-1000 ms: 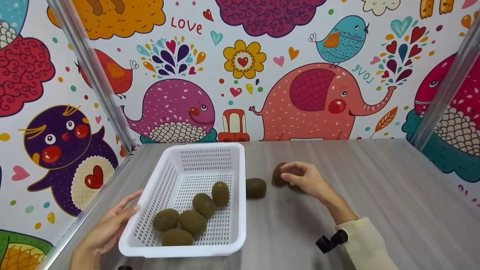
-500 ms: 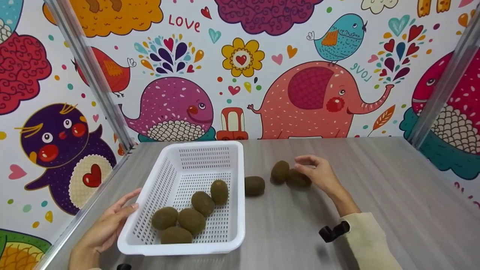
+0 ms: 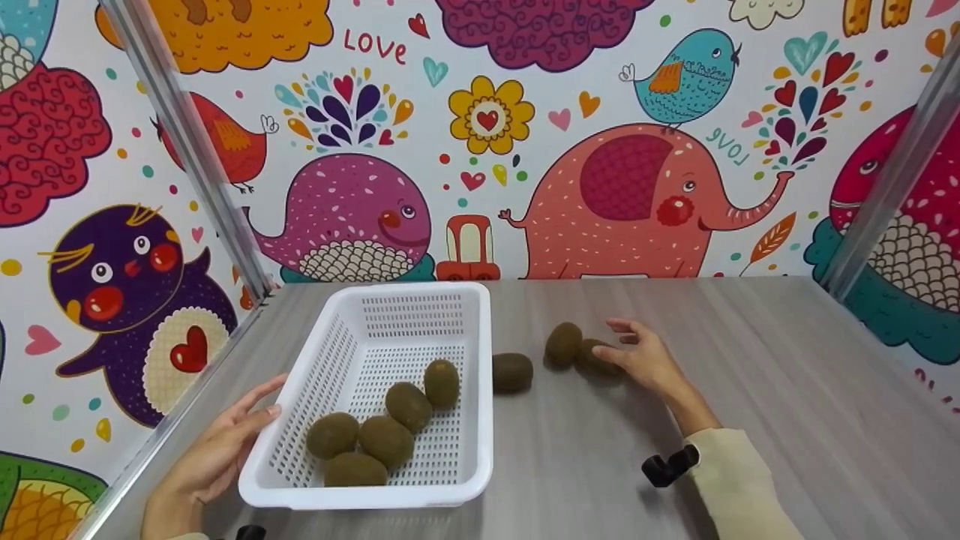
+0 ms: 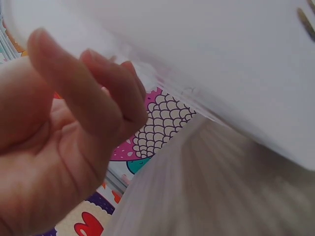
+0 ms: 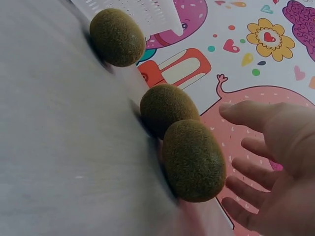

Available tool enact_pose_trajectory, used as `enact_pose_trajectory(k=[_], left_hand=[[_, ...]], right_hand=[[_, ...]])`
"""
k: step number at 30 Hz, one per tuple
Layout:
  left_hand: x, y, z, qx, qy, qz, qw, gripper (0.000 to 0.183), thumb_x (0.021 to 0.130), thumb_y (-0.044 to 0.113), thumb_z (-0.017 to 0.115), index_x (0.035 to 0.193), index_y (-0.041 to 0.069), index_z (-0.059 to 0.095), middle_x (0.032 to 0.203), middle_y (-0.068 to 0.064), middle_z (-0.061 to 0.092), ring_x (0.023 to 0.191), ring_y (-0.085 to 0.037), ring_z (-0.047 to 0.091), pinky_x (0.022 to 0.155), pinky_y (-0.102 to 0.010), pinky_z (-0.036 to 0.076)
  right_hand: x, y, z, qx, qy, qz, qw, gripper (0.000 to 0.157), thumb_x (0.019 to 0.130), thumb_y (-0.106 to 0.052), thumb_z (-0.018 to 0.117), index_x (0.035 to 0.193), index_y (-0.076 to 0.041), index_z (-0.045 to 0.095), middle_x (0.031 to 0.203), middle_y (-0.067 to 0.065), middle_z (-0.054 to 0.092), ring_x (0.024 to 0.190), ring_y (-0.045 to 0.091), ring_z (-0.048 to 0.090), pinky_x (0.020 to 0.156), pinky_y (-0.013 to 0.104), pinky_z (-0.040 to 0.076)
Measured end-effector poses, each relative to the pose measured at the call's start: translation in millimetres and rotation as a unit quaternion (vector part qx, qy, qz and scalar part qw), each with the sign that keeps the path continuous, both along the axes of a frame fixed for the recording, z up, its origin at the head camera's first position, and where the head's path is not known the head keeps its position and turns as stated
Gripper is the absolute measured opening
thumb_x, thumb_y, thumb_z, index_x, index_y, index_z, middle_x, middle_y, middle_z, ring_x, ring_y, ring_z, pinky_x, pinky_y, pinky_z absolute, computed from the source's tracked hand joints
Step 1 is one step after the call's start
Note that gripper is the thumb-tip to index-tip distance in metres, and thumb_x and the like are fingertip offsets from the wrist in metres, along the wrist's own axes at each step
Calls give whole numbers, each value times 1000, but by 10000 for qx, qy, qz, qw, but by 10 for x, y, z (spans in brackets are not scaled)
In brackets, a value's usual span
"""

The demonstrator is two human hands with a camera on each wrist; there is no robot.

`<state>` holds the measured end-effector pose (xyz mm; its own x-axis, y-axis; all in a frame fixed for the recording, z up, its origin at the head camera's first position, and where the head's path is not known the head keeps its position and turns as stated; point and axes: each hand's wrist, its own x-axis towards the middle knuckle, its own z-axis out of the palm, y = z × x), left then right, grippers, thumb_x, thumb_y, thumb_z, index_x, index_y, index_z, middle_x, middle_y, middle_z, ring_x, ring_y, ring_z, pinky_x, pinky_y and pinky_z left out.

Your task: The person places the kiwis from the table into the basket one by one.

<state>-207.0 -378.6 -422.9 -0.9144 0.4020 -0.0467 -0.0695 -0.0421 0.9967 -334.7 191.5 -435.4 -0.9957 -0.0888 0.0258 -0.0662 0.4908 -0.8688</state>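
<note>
A white perforated plastic basket (image 3: pixel 480 427) holds several brown kiwis (image 3: pixel 386 441) toward its near end. My left hand (image 3: pixel 217 450) grips the basket's left side, thumb at the rim; in the left wrist view its fingers bend against the white wall. Right of the basket, one kiwi (image 3: pixel 513 373) lies on the table, partly hidden by the rim. Two more sit together farther right, an upright-looking kiwi (image 3: pixel 562 346) and another kiwi (image 5: pixel 194 160) beside it. My right hand (image 3: pixel 649 364) hovers at that last kiwi with fingers spread and nothing in its grasp.
The grey wood-grain table (image 3: pixel 570 465) runs back to a wall (image 3: pixel 585 67) printed with cartoon animals. Metal posts (image 3: pixel 199 157) rise at both sides. A black device (image 3: pixel 670 465) is at the right sleeve.
My right hand has drawn back to the right from the pair of kiwis, uncovering the right-hand one, then lowered slightly toward it. My left hand and the basket have stayed in place.
</note>
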Motion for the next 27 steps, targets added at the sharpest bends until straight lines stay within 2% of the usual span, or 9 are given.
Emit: enact_pose_trajectory(k=[9, 18, 27], left_hand=[[16, -15, -34, -74, 51, 19, 10000, 43, 110, 21, 34, 137, 53, 44, 129, 13, 65, 119, -15, 65, 99, -50, 55], [-13, 10, 11, -177, -58, 155, 9997, 42, 109, 22, 37, 134, 54, 46, 126, 12, 66, 117, -14, 66, 97, -48, 56], [-10, -5, 2, -138, -12, 75, 9999, 43, 110, 21, 35, 135, 54, 46, 127, 12, 66, 118, -15, 66, 98, -49, 56]], right_hand=[[10, -42, -70, 225, -120, 184, 9995, 75, 89, -34, 77, 149, -5, 42, 149, 25, 45, 135, 42, 46, 112, 58, 43], [-21, -29, -120, 552, 91, 186, 9983, 73, 86, -25, 81, 144, 2, 46, 140, 29, 53, 129, 44, 50, 109, 57, 45], [6, -19, -115, 501, -169, 285, 9982, 71, 87, -30, 79, 143, -1, 47, 140, 27, 52, 127, 41, 51, 108, 57, 46]])
